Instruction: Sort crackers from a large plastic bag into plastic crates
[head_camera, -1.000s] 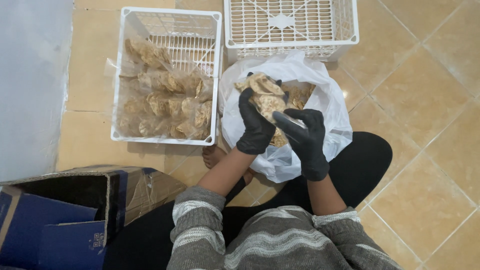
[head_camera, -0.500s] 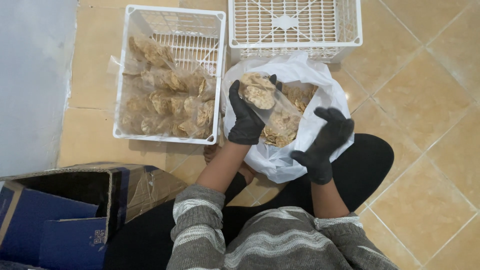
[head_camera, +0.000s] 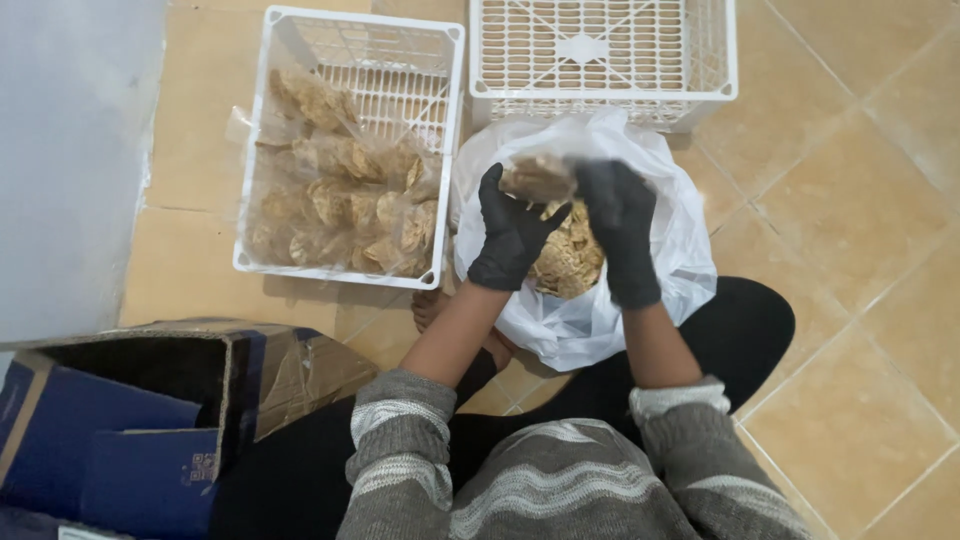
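Observation:
Both my hands wear black gloves and meet over an open white plastic bag (head_camera: 600, 320) full of round tan crackers (head_camera: 570, 262). Between them they hold a small stack of crackers (head_camera: 537, 178), blurred by motion. My left hand (head_camera: 510, 235) grips the stack from the left and below. My right hand (head_camera: 620, 225) closes on it from the right. The bag sits on the tiled floor between my legs.
A white plastic basket (head_camera: 262, 262) on the left holds several clear packets of crackers (head_camera: 340, 205). A second white basket (head_camera: 600, 100) stands behind the bag. An open blue and brown cardboard box (head_camera: 130, 420) lies at lower left. A grey wall (head_camera: 70, 150) runs along the left.
My right hand has risen from the bag's right side to join my left hand on the cracker stack. The stack has shifted right, above the bag's middle.

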